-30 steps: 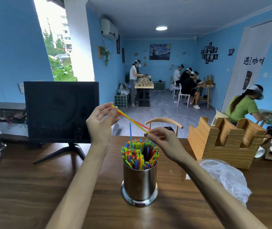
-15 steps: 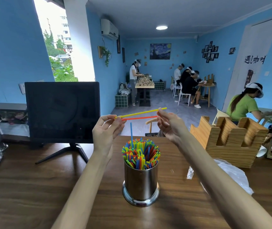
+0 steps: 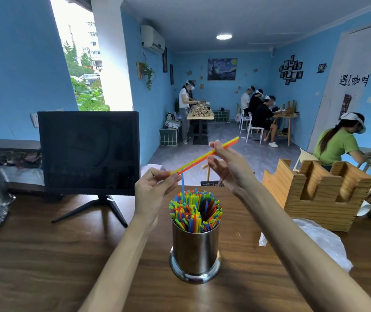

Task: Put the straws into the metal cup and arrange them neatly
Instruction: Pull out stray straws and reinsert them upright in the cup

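Both hands (image 3: 155, 188) (image 3: 227, 167) pinch two straws (image 3: 202, 157) above the full metal cup (image 3: 195, 251), monitor (image 3: 88, 152) behind.

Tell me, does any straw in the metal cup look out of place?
Yes. One blue straw stands well above the other straws at the back left of the metal cup, so the bundle is not yet even.

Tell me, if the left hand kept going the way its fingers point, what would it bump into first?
Probably the right hand. The left hand points up and to the right along the yellow and orange straws that both hands pinch. Nothing else shows between them, though depth is hard to judge.
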A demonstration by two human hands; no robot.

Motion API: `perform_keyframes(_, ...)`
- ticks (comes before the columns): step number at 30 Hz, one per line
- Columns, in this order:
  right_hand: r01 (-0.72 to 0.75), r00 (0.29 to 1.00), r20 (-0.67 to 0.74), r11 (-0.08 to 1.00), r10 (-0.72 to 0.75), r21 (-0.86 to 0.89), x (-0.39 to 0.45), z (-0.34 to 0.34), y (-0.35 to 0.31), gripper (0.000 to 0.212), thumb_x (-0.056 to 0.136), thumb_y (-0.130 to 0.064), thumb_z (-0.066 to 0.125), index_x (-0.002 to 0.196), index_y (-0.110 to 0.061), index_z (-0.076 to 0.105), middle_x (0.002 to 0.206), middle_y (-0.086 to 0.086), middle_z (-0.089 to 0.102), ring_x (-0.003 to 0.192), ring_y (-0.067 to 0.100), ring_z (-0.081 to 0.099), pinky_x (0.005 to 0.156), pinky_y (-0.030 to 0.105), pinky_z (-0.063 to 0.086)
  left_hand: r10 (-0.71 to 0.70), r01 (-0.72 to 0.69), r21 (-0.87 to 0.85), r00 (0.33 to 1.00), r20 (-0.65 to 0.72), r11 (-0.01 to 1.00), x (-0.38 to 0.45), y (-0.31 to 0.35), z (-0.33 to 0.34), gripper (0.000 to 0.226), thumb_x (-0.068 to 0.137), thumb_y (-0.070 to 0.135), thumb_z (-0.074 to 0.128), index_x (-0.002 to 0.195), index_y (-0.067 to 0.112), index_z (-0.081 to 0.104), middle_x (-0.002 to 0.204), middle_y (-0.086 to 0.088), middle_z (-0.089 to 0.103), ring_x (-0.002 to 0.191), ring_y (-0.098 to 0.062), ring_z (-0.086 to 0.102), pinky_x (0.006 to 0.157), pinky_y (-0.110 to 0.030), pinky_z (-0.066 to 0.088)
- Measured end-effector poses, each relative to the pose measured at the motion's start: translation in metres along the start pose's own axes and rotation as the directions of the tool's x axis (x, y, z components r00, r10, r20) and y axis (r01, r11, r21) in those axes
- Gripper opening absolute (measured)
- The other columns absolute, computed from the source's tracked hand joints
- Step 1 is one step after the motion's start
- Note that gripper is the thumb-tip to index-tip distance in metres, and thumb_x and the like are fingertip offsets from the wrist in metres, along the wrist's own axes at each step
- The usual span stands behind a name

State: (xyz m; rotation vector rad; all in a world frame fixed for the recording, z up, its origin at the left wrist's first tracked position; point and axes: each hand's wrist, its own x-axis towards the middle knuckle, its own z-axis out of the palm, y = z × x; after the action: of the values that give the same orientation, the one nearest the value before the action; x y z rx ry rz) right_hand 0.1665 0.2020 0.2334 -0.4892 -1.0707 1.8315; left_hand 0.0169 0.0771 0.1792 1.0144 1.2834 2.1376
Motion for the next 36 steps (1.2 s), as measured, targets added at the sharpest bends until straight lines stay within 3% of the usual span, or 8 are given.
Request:
perform_keyframes(4,0.236,0.97,0.053,0.884,-0.235,-0.403,0.002,-0.009,-0.009,0.023,0.099,-0.03,0.065,0.099,-0.009,0.074,0.083,0.001,0.07,0.066,0.014,0.064,0.081,0.04,0.063,0.033,-0.056,0.225,0.994,0.108,0.973,0.005,-0.006,-0.007,0.012,0.084,0.001,0.078,0.089,0.011,0.073,0.082,0.004,0.076,0.079,-0.004,0.07,0.071,-0.018,0.056)
perform_keyframes(7,0.343,0.925,0.062,0.75,-0.376,-0.566,0.004,-0.015,-0.016,0.02,0.097,-0.029,0.068,0.106,-0.013,0.074,0.072,-0.005,0.067,0.065,0.017,0.068,0.079,0.058,0.061,0.047,-0.049,0.257,0.999,0.014,0.965,0.015,-0.014,-0.014,0.014,0.091,0.005,0.071,0.092,0.018,0.075,0.092,0.003,0.074,0.087,-0.005,0.066,0.077,-0.019,0.054)
perform_keyframes(14,0.486,0.8,0.322,0.231,-0.506,-0.843,0.001,-0.031,0.018,0.084,0.089,-0.022,0.078,0.153,-0.043,0.028,0.082,-0.002,0.067,0.062,0.013,0.067,0.06,0.032,0.058,-0.141,0.089,0.323,0.98,0.142,0.942,0.025,-0.033,-0.004,0.017,0.1,0.026,0.062,0.112,0.035,0.07,0.111,0.007,0.071,0.1,-0.013,0.068,0.073,-0.016,0.055)
perform_keyframes(17,0.458,0.82,0.376,0.101,-0.432,-0.883,-0.002,-0.036,0.041,0.071,0.087,-0.026,0.08,0.145,-0.039,0.04,0.084,-0.007,0.067,0.068,0.013,0.067,0.069,0.042,0.058,-0.04,-0.001,0.222,0.983,0.179,0.975,0.021,-0.03,0.001,0.027,0.094,0.021,0.071,0.12,0.027,0.071,0.102,0.004,0.074,0.088,-0.014,0.072,0.075,-0.025,0.059)
perform_keyframes(23,0.456,0.852,0.431,0.016,-0.296,-0.89,-0.006,-0.048,0.068,0.017,0.089,-0.032,0.077,0.1,-0.02,0.073,0.087,-0.006,0.072,0.07,0.007,0.065,0.074,0.038,0.057,0.059,-0.16,0.482,0.974,0.218,0.861,0.011,-0.042,-0.005,0.034,0.084,0.012,0.082,0.103,0.039,0.074,0.086,0.007,0.074,0.083,-0.003,0.07,0.076,-0.018,0.057)
perform_keyframes(30,0.421,0.897,0.39,0.131,-0.208,-0.898,0.007,-0.05,0.066,0.034,0.096,-0.044,0.065,0.081,-0.017,0.08,0.083,-0.005,0.067,0.074,0.008,0.061,0.074,0.038,0.05,0.145,-0.387,0.735,0.917,0.372,0.557,0.016,-0.051,-0.024,0.009,0.084,0.033,0.08,0.076,0.036,0.077,0.094,0.021,0.071,0.103,0.0,0.055,0.086,-0.015,0.041)
perform_keyframes(34,0.357,0.929,0.32,0.225,-0.184,-0.907,0.021,-0.044,0.062,0.034,0.102,-0.044,0.055,0.096,-0.021,0.079,0.097,-0.004,0.073,0.084,0.008,0.064,0.084,0.042,0.053,0.009,-0.124,0.585,0.98,0.197,0.801,0.031,-0.045,-0.016,0.025,0.097,0.031,0.067,0.076,0.026,0.079,0.08,0.014,0.075,0.084,0.003,0.066,0.074,-0.013,0.045)
perform_keyframes(36,0.318,0.946,0.284,0.293,-0.155,-0.902,0.027,-0.04,0.063,0.034,0.103,-0.044,0.053,0.103,-0.02,0.077,0.102,-0.004,0.075,0.094,0.01,0.067,0.09,0.043,0.054,-0.083,-0.013,0.589,0.987,0.135,0.808,0.043,-0.044,-0.008,0.023,0.098,0.036,0.064,0.09,0.022,0.079,0.084,0.012,0.075,0.084,0.0,0.067,0.071,-0.013,0.045)
